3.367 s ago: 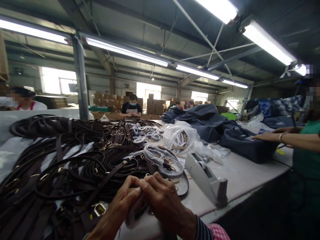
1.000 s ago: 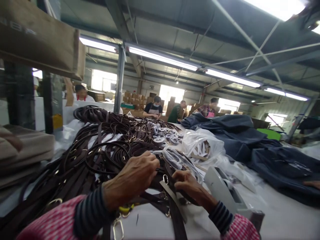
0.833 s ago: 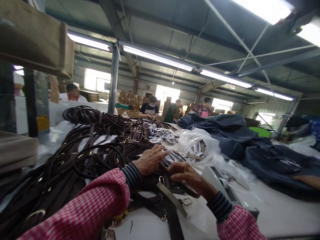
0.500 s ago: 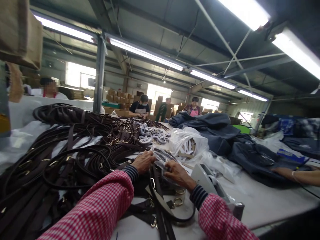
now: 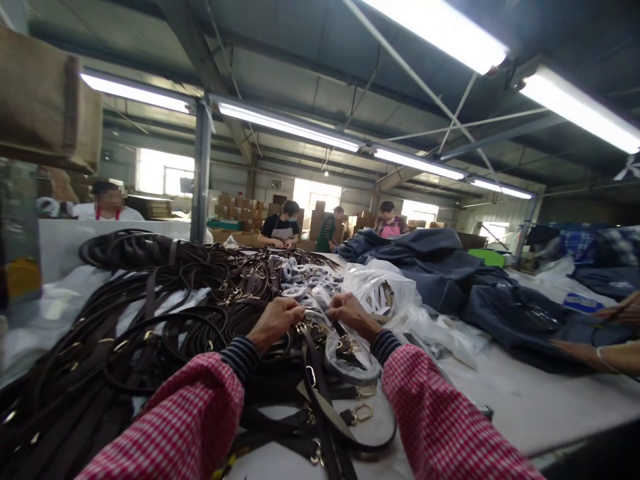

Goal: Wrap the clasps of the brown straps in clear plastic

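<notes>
My left hand (image 5: 277, 319) and my right hand (image 5: 349, 311) are both raised over the table, fingers pinched on the top of a clear plastic bag (image 5: 345, 352) that hangs between them. The bag holds a dark strap with metal hardware. Below the hands lie loose dark brown straps (image 5: 320, 407) with brass clips. A large heap of the same brown straps (image 5: 150, 313) fills the table to the left of my left hand.
Wrapped white bundles (image 5: 300, 283) and a clear bag (image 5: 385, 293) lie beyond my hands. Dark blue bags (image 5: 505, 310) cover the table's right side, where another person's hands (image 5: 595, 347) rest. Several people work at the far end. The white tabletop (image 5: 525, 400) shows at the right front.
Both hands have lifted from the strap pile and now hold the plastic bag up between them. The view has swung back to the right and up.
</notes>
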{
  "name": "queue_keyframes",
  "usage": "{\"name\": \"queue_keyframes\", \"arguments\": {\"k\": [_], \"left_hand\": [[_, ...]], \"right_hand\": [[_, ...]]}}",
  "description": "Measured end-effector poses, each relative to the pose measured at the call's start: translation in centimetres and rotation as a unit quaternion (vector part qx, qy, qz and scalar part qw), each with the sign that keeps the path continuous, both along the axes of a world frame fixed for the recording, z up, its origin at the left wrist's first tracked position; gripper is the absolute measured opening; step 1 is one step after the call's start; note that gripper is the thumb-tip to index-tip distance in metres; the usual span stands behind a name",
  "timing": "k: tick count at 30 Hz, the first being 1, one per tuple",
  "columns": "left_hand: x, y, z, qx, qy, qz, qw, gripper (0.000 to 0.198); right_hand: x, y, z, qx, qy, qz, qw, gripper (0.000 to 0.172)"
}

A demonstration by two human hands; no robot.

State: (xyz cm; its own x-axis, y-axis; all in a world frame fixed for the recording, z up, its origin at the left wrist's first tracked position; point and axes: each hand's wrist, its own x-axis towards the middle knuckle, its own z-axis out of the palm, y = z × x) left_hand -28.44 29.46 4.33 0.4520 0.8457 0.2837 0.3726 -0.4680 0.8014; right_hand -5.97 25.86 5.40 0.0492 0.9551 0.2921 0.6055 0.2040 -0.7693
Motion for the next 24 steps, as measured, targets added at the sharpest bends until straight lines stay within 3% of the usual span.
{"name": "queue_keyframes", "arguments": {"k": [3,6,10,14,16,19,22,24], "left_hand": [[0.0,-2.7,1.4,-0.078,-0.086,-0.052,0.992,0.059],[0.6,-6.1,1.9,-0.125,-0.152,-0.136,0.971,0.053],[1.4,-9.2,0.4,-0.164,-0.222,-0.183,0.944,0.042],[0.8,-10.0,-1.1,-0.199,-0.254,-0.177,0.93,0.04],[0.2,-10.2,-1.3,-0.214,-0.264,-0.171,0.925,0.041],[-0.5,-10.5,-0.9,-0.217,-0.274,-0.158,0.923,0.046],[-1.5,-11.4,0.6,-0.206,-0.272,-0.142,0.929,0.049],[-2.5,-12.6,2.3,-0.195,-0.266,-0.116,0.937,0.045]], "right_hand": [[-1.5,-2.1,3.4,0.039,0.108,0.035,0.993,0.022],[-3.3,-4.6,4.7,0.055,0.205,0.063,0.975,0.031],[-5.2,-7.6,3.3,0.049,0.312,0.081,0.946,0.035],[-6.4,-9.2,1.2,0.018,0.44,0.087,0.893,0.038],[-7.0,-9.6,0.5,0.023,0.465,0.086,0.881,0.04],[-7.8,-10.3,0.1,0.02,0.459,0.108,0.881,0.04],[-7.5,-10.8,0.1,0.035,0.371,0.128,0.919,0.034],[-6.7,-10.7,0.1,0.085,0.295,0.088,0.948,0.039]]}}
